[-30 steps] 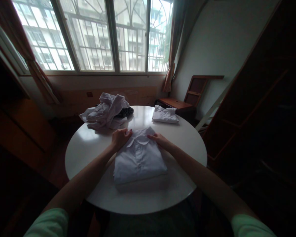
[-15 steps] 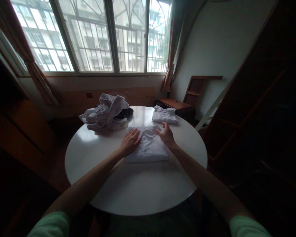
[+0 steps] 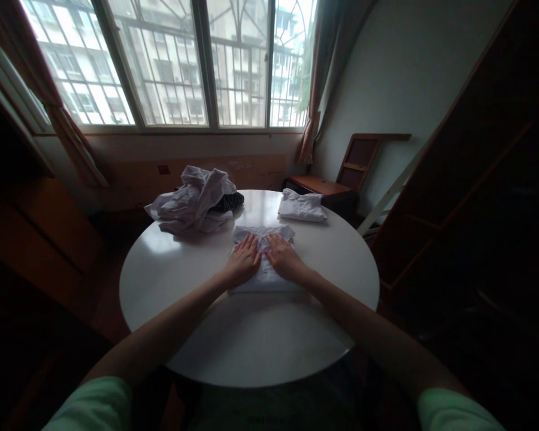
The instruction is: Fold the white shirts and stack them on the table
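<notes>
I note the folded white shirt (image 3: 264, 263) lying directly under both hands near the counter (image 3: 184, 281) centre, its long axis running 6 to 12 o'clock, collar at 12. My left hand (image 3: 243, 262) and right hand (image 3: 284, 258) rest flat on it side by side, fingers spread, gripping nothing, equally near. It looks compact, pale, squared; a crumpled clothes heap (image 3: 193, 206) sits at 10 o'clock, another folded shirt (image 3: 302, 206) at 1 o'clock.

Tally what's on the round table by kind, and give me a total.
Folded white shirts: 2, one under both hands and one at the far right edge
Heaps of unfolded white clothes: 1
Dark garments: 1, partly under the heap
Total: 4
</notes>
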The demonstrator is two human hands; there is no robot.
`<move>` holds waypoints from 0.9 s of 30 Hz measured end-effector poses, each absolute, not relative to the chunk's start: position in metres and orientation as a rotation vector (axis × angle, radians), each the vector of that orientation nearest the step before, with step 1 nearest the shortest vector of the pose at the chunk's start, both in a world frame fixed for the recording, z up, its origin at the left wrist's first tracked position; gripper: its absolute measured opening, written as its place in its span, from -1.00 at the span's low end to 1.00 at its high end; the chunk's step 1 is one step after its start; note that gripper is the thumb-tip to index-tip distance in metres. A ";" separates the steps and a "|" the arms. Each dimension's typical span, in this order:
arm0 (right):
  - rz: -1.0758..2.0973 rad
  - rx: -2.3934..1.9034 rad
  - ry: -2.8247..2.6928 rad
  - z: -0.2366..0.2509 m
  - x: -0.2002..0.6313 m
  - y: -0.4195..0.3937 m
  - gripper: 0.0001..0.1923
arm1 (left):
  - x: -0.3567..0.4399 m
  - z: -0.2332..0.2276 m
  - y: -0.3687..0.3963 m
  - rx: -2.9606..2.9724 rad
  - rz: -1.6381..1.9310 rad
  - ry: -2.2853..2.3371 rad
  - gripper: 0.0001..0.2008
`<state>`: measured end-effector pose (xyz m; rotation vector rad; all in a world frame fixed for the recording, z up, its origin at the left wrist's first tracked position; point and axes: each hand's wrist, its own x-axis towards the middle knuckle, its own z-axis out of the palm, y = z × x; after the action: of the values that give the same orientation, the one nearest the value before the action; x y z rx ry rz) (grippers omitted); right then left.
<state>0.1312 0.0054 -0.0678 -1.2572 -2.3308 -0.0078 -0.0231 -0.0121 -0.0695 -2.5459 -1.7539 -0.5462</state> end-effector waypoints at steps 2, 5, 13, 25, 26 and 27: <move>0.055 -1.319 -2.360 -0.071 0.133 0.009 -0.45 | -0.026 -0.070 -0.007 -2.551 -0.582 -1.822 -0.46; 0.167 -1.390 -2.382 -0.070 0.134 0.010 -0.37 | -0.028 -0.071 -0.002 -2.571 -0.632 -1.880 -0.44; 0.290 -1.446 -2.411 -0.065 0.134 0.008 -0.23 | -0.029 -0.074 -0.002 -2.537 -0.714 -1.942 -0.46; 0.218 -1.404 -2.329 -0.068 0.137 0.011 -0.26 | -0.051 -0.076 0.017 -2.037 -1.939 -2.251 -0.55; 0.213 -1.403 -2.329 -0.068 0.137 0.010 -0.27 | -0.053 -0.075 0.018 -1.984 -2.065 -2.281 -0.54; 0.210 -1.402 -2.330 -0.068 0.137 0.010 -0.28 | -0.055 -0.073 0.019 -1.944 -2.209 -2.306 -0.55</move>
<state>0.1371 0.0101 -0.0677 -1.4019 -2.3296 0.2105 -0.0549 0.0191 -0.0732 -1.9436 -2.3062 -2.2085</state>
